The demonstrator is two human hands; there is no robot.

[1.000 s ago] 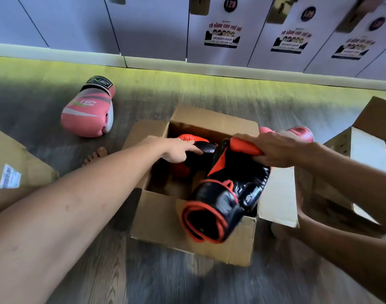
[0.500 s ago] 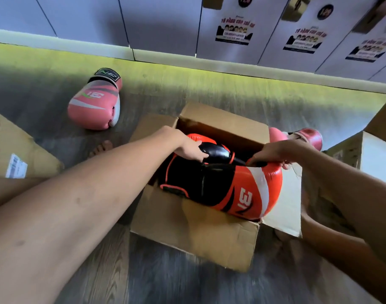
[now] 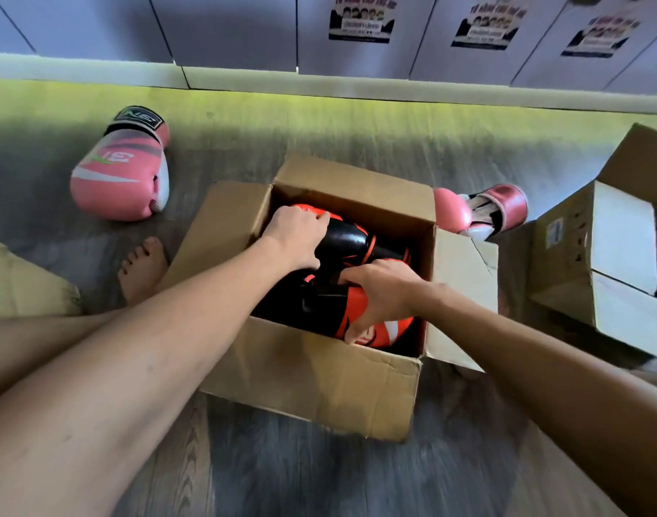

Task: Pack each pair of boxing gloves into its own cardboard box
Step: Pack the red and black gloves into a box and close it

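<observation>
An open cardboard box (image 3: 312, 375) stands on the floor in front of me with two orange and black boxing gloves inside. My left hand (image 3: 297, 236) curls its fingers over the far glove (image 3: 345, 240). The near glove (image 3: 390, 330) lies low against the front wall, and my right hand (image 3: 383, 292) grips it, thumb on its orange side. One pink glove (image 3: 122, 169) lies on the floor to the left. A second pink glove (image 3: 480, 208) lies behind the box's right flap, partly hidden.
Another open cardboard box (image 3: 588, 263) lies on its side at the right. The corner of a third box (image 3: 21, 285) shows at the left edge. My bare foot (image 3: 144, 270) rests beside the middle box. Lockers line the far wall.
The near orange and black glove went from sticking out over the front edge to lying down inside the box. My right hand moved from its far end onto its top.
</observation>
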